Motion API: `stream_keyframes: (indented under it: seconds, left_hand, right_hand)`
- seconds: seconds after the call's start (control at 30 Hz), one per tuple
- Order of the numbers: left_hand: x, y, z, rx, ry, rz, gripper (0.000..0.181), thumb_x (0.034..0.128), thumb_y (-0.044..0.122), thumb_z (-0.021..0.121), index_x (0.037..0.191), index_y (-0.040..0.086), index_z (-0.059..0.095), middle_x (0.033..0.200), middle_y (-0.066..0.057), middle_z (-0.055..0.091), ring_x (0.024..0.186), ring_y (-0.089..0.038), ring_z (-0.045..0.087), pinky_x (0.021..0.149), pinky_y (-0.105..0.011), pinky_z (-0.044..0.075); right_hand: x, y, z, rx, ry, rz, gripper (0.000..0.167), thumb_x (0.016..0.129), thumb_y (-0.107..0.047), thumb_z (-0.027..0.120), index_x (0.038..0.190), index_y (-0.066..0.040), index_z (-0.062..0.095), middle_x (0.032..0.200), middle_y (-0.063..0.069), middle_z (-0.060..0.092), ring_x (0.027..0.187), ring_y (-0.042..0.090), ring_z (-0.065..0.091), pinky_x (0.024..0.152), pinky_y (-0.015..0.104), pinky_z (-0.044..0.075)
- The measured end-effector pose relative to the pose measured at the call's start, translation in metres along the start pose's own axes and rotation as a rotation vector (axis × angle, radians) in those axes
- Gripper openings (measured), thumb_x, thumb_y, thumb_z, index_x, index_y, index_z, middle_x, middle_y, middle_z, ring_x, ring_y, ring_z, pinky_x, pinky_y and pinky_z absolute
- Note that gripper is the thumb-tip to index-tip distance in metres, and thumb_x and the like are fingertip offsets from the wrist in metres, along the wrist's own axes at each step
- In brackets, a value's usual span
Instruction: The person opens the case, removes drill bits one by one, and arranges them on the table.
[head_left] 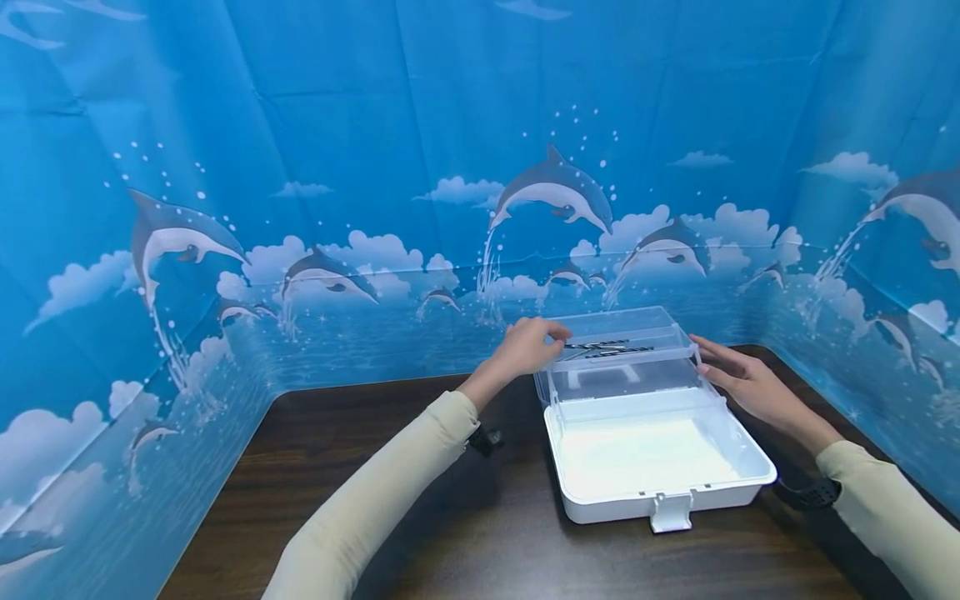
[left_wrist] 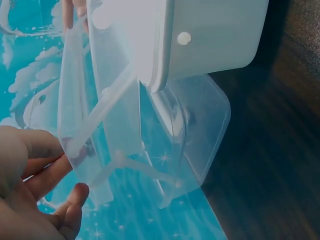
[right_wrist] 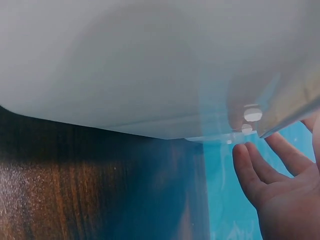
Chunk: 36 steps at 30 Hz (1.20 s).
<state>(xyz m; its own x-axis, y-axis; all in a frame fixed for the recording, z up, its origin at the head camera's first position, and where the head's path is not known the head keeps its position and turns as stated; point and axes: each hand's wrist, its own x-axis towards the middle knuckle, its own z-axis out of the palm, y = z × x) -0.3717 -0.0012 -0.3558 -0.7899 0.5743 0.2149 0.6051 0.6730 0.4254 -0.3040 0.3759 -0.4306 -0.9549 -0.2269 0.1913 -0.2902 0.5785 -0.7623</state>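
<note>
A white toolbox (head_left: 652,450) with a clear lid stands unlatched and opened on the table, its base bare inside. Behind the base, a clear plastic tray (head_left: 667,357) is raised on hinged arms. Several twist drill bits (head_left: 611,347) lie in that tray. My left hand (head_left: 531,346) grips the tray's left end with bent fingers; the fingers (left_wrist: 47,175) meet the clear plastic in the left wrist view. Against the tray's right end rest the extended fingers of my right hand (head_left: 750,387). The right fingertips are partly hidden behind the box in the right wrist view.
The dark wooden table (head_left: 337,467) extends left and in front of the box. A blue curtain with dolphins (head_left: 420,167) closes off the back and both sides. The front latch (head_left: 671,512) hangs down over the table.
</note>
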Motion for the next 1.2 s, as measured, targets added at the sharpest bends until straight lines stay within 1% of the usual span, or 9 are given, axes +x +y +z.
stream_keyframes:
  seconds: [0.2,0.4,0.47,0.63,0.73,0.9,1.03,1.13,1.2]
  left_hand:
    - [0.003,0.005,0.007,0.160,0.026,-0.003,0.028,0.1056,0.015,0.057,0.128,0.018,0.074,0.113,0.006,0.072,0.059,-0.015,0.034,0.073,-0.035,0.027]
    - [0.006,0.011,0.010,0.218,-0.001,0.017,0.037,0.1042,0.004,0.052,0.132,0.018,0.072,0.068,0.000,0.063,0.064,-0.019,0.027,0.067,-0.032,0.018]
    - [0.008,0.013,0.010,0.228,-0.011,0.029,0.036,0.1044,0.005,0.052,0.131,0.019,0.072,0.073,0.000,0.067,0.062,-0.019,0.026,0.066,-0.032,0.018]
    - [0.011,0.016,0.011,0.222,-0.028,0.046,0.027,0.1043,0.011,0.060,0.125,0.020,0.076,0.116,0.005,0.073,0.061,-0.015,0.040,0.069,-0.032,0.025]
    - [0.012,0.018,0.011,0.198,-0.046,0.025,0.026,0.1027,0.010,0.063,0.124,0.017,0.076,0.122,0.003,0.071,0.064,-0.011,0.049,0.068,-0.029,0.030]
    - [0.012,0.022,0.011,0.199,-0.055,0.021,0.030,0.1016,0.003,0.061,0.124,0.016,0.076,0.123,0.000,0.071,0.057,-0.010,0.044,0.049,-0.025,0.022]
    - [0.013,0.025,0.011,0.226,-0.049,0.036,0.033,0.1010,0.000,0.059,0.124,0.016,0.076,0.122,0.000,0.071,0.080,-0.012,0.064,0.046,-0.025,0.021]
    - [0.014,0.027,0.011,0.247,-0.058,0.038,0.032,0.1008,0.000,0.060,0.125,0.015,0.075,0.122,-0.001,0.071,0.102,-0.016,0.068,0.051,-0.022,0.035]
    - [0.015,0.028,0.011,0.255,-0.072,0.042,0.030,0.1012,0.001,0.061,0.124,0.013,0.075,0.122,-0.002,0.071,0.106,-0.017,0.067,0.063,-0.021,0.047]
  right_hand:
    - [-0.001,0.001,0.002,0.000,0.005,0.007,0.065,0.108,-0.037,0.052,0.164,-0.018,0.024,0.157,0.033,0.028,0.134,0.062,0.033,0.083,0.071,0.048]
    - [-0.002,0.000,0.003,-0.002,0.018,0.001,0.064,0.108,-0.037,0.052,0.164,-0.017,0.025,0.158,0.032,0.027,0.134,0.063,0.033,0.083,0.071,0.047]
    - [-0.002,0.000,0.003,-0.004,0.022,0.001,0.064,0.109,-0.037,0.051,0.164,-0.017,0.025,0.158,0.032,0.027,0.134,0.063,0.033,0.083,0.072,0.047]
    - [-0.002,0.000,0.004,-0.009,0.035,0.005,0.063,0.109,-0.036,0.051,0.163,-0.018,0.026,0.158,0.031,0.028,0.134,0.062,0.034,0.084,0.071,0.047]
    - [-0.001,0.001,0.005,-0.005,0.034,0.011,0.064,0.108,-0.037,0.052,0.164,-0.018,0.026,0.157,0.032,0.029,0.134,0.062,0.034,0.083,0.071,0.047]
    - [0.000,0.002,0.006,-0.002,0.037,0.022,0.064,0.108,-0.039,0.052,0.164,-0.019,0.026,0.158,0.031,0.029,0.134,0.063,0.033,0.083,0.072,0.046]
    - [0.000,0.003,0.005,-0.006,0.043,0.023,0.064,0.108,-0.039,0.052,0.164,-0.020,0.026,0.158,0.031,0.029,0.135,0.062,0.033,0.084,0.072,0.045]
    - [0.000,0.003,0.005,-0.006,0.040,0.024,0.064,0.108,-0.039,0.052,0.164,-0.019,0.026,0.158,0.031,0.029,0.135,0.062,0.032,0.084,0.073,0.045]
    - [0.000,0.003,0.005,-0.006,0.039,0.024,0.064,0.108,-0.039,0.051,0.164,-0.019,0.026,0.158,0.031,0.028,0.135,0.063,0.032,0.085,0.073,0.044]
